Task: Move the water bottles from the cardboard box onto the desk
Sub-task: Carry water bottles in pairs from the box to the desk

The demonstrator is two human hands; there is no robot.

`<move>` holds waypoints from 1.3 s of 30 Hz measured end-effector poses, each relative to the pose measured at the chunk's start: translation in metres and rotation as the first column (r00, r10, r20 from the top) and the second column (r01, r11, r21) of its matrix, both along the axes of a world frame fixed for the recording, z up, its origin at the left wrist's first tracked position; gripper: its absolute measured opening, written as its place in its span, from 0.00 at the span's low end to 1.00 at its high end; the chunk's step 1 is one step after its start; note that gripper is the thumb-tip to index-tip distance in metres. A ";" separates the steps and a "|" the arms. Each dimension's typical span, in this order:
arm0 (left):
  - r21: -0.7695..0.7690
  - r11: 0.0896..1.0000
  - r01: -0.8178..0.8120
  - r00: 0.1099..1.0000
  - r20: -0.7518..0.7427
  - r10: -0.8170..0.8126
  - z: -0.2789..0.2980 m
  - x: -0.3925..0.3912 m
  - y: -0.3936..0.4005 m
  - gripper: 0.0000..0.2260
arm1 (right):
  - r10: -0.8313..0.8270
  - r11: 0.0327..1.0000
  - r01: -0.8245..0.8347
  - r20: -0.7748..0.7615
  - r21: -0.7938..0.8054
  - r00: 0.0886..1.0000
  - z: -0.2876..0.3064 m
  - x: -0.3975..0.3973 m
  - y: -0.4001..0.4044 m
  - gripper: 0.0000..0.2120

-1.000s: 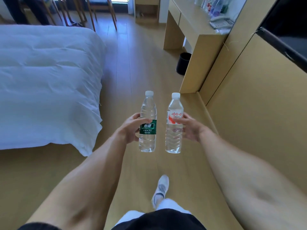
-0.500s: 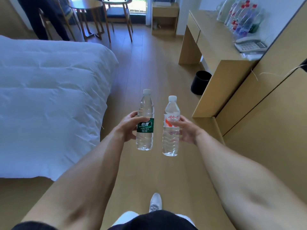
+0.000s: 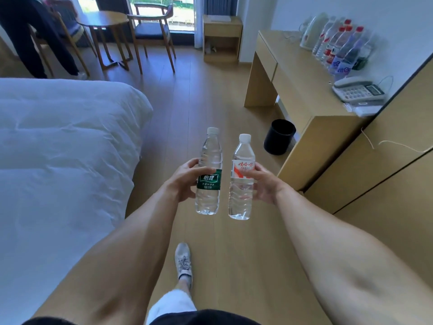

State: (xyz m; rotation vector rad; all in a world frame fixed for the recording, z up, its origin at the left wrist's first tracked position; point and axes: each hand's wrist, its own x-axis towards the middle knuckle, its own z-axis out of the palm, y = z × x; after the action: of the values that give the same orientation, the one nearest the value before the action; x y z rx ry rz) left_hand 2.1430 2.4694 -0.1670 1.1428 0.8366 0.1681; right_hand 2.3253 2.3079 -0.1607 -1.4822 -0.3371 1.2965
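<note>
My left hand (image 3: pixel 182 181) grips a clear water bottle with a green label (image 3: pixel 209 174), held upright above the wooden floor. My right hand (image 3: pixel 263 184) grips a second clear bottle with a red and white label (image 3: pixel 242 179), also upright, right beside the first. The wooden desk (image 3: pixel 295 83) stands ahead on the right against the wall. Several water bottles (image 3: pixel 337 48) stand in a row at its back edge. The cardboard box is out of sight.
A white bed (image 3: pixel 61 160) fills the left. A black bin (image 3: pixel 278 139) sits on the floor beside the desk. A phone (image 3: pixel 358 90) and a kettle (image 3: pixel 312 31) are on the desk. A round table, chairs and a person's legs (image 3: pixel 30 43) stand far left.
The view has tilted up and moved forward: the desk, bin and far chairs are closer and fuller in view. Both hands keep their bottles upright in front of me.
</note>
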 end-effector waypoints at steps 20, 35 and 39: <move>0.006 0.965 0.263 0.964 0.034 -0.263 0.013 0.262 0.303 0.21 | -0.249 0.967 0.248 0.025 0.055 0.968 -0.003 0.219 0.273 0.29; 0.036 0.972 0.232 0.972 0.022 -0.232 0.009 0.469 0.470 0.25 | -0.246 0.964 0.250 -0.054 0.087 0.968 -0.021 0.437 0.442 0.32; 0.024 0.970 0.241 0.970 0.019 -0.241 0.015 0.522 0.495 0.25 | -0.250 0.961 0.253 -0.041 0.114 0.967 -0.010 0.490 0.465 0.32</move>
State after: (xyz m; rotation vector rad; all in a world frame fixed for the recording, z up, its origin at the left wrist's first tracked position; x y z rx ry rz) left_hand 2.6646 2.9642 -0.1519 1.2509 0.6709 -0.0117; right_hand 2.8151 2.7729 -0.1705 -1.3583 -0.1967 1.0727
